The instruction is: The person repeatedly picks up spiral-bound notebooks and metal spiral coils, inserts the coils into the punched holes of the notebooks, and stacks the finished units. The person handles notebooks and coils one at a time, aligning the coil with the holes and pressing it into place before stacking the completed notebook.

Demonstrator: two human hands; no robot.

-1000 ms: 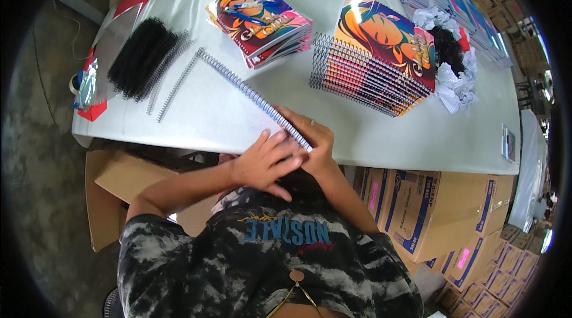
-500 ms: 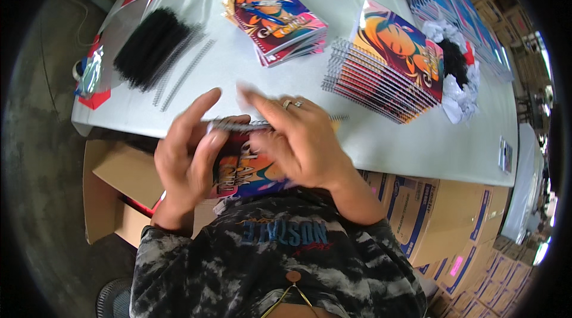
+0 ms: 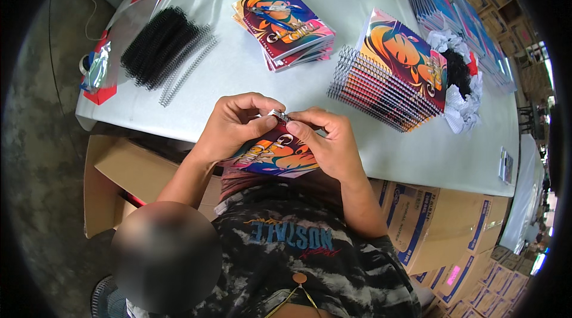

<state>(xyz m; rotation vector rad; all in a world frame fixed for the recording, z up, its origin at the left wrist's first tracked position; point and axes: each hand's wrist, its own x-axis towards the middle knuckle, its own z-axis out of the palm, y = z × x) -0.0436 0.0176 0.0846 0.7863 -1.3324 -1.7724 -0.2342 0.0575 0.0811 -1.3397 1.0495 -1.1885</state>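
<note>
A notebook (image 3: 280, 154) with a colourful illustrated cover is held tilted between my hands at the table's near edge. My left hand (image 3: 238, 124) pinches its bound upper edge, thumb on the cover. With thumb and index finger, my right hand (image 3: 328, 139) grips the same edge beside it. Short bits of a dark wire coil (image 3: 280, 117) show between the fingertips; the rest is hidden. Beyond my hands lies a pile of similar notebooks (image 3: 298, 35) with blue-handled pliers (image 3: 271, 18) on top. To the right is a fanned stack of coil-bound notebooks (image 3: 387, 89).
Loose black binding coils (image 3: 161, 47) lie at the left, by a clear and red plastic package (image 3: 104, 74). Crumpled white plastic (image 3: 462, 106) and more notebook stacks (image 3: 476, 26) fill the right. Below the table stand an open cardboard box (image 3: 131, 169) and stacked cartons (image 3: 441, 217).
My fingers, spread and blurred before, have closed together on the notebook's bound edge. The coil that showed along that edge is now mostly covered. The notebook sits slightly further right.
</note>
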